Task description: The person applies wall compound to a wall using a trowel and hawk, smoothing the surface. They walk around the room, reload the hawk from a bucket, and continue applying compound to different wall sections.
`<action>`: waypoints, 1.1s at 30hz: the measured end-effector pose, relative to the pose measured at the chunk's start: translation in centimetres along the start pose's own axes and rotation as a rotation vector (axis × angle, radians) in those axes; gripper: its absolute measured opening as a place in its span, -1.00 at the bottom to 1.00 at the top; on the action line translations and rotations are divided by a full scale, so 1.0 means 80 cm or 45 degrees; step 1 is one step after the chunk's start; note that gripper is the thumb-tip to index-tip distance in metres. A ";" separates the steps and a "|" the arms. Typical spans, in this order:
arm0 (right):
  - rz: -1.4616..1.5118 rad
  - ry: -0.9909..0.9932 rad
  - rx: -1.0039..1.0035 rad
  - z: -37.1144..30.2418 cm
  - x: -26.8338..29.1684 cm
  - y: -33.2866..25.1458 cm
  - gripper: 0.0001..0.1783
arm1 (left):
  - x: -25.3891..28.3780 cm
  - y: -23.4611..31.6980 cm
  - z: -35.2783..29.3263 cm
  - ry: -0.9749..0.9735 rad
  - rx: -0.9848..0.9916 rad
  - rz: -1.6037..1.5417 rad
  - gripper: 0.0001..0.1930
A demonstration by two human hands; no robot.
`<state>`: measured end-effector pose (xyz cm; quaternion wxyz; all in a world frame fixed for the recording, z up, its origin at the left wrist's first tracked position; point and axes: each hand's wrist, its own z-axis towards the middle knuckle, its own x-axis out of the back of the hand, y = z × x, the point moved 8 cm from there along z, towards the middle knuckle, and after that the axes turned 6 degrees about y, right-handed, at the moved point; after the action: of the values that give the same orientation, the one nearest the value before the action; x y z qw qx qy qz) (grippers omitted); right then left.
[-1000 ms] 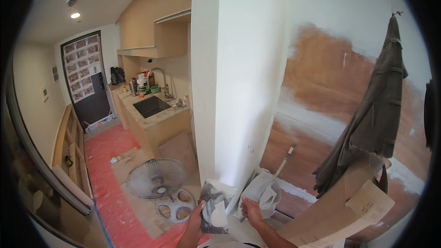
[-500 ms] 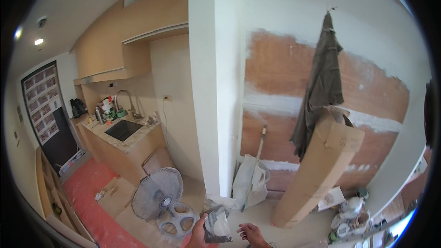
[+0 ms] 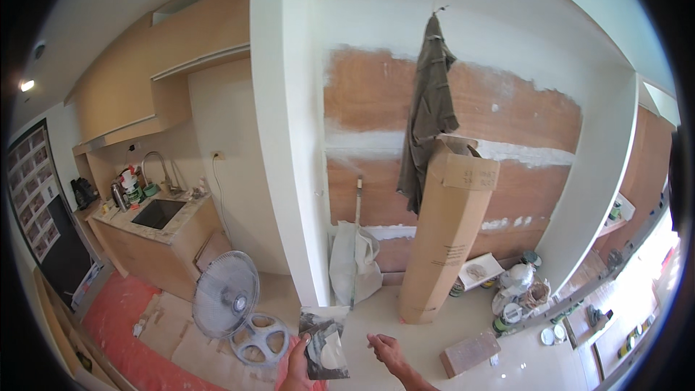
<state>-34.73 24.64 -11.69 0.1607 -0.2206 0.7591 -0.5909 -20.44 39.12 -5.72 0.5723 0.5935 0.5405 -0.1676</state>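
Note:
My left hand (image 3: 297, 363) grips the edge of a flat, dark square board (image 3: 315, 366). A smooth patch of white putty-like paste (image 3: 333, 352) lies on the board, and grey-white smears mark its upper part. Just to the right, apart from the board, is my right hand (image 3: 389, 353). Its fingers are curled closed; what they hold, if anything, is hidden. Beyond both hands stands a wall with bare brown panels (image 3: 376, 195), patched with white along the seams and edges.
A tall cardboard box (image 3: 445, 246) leans by the wall under a hanging dark cloth (image 3: 432, 101). A fan (image 3: 228, 293) stands at left, near a sink counter (image 3: 137, 228). A white sack (image 3: 346, 268), a brick-like block (image 3: 469, 353) and bags with tubs (image 3: 515, 293) sit on the floor.
The view has swung right, so the wall, box and fan sit further left and more floor shows at right. My left hand still holds the board; my right hand's fingers look more tightly curled.

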 end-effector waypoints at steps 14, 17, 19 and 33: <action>0.003 0.592 -0.284 -0.341 0.261 0.225 -0.62 | -0.047 -0.309 -0.128 -0.191 0.592 0.501 -0.57; 0.354 0.721 -0.240 -0.418 0.274 0.217 -0.72 | -0.082 -0.353 -0.170 -0.304 0.710 0.648 -0.55; 0.439 0.816 -0.319 -0.456 0.280 0.212 -0.68 | -0.102 -0.376 -0.185 -0.400 0.756 0.676 -0.55; 0.639 1.148 -0.171 -0.489 0.330 0.199 -0.57 | -0.151 -0.437 -0.163 -0.489 0.763 0.771 -0.60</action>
<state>-79.28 46.36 -16.90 -0.0601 0.2350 0.8187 -0.5205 -59.41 36.51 -9.53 0.4886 0.8218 0.1550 -0.2487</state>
